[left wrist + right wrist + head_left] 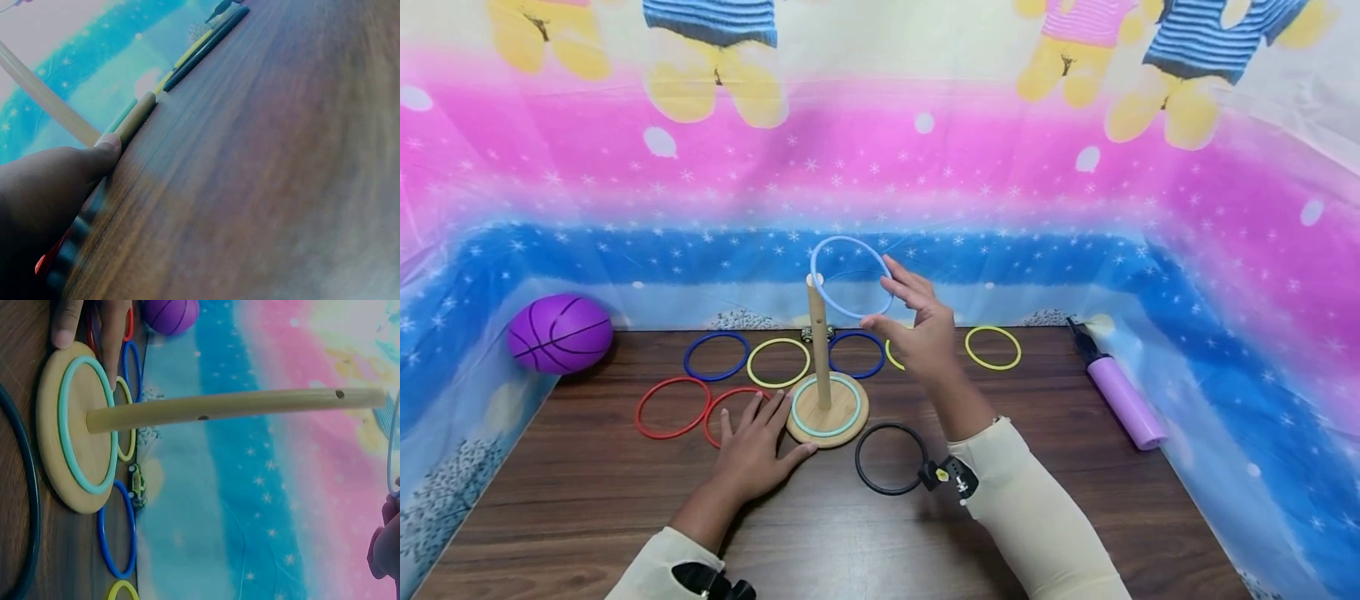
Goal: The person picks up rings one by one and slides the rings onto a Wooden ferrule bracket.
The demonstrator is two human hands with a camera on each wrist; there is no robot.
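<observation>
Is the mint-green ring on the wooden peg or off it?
On: the mint-green ring lies on the round base, and the wooden peg rises through it.

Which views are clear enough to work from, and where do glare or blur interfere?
Head: peg and held light-blue ring look crisp, with mild sheen on the tabletop near the bottom. Left wrist: hazy, left hand in shadow, tabletop soft and glary at lower right. Right wrist: base reads clearly, but the backdrop washes out at upper right.

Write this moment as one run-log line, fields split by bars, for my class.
right hand: holds light-blue ring near peg top | left hand: touches wooden base | turquoise ring: around peg, on base | black ring: on table
</observation>
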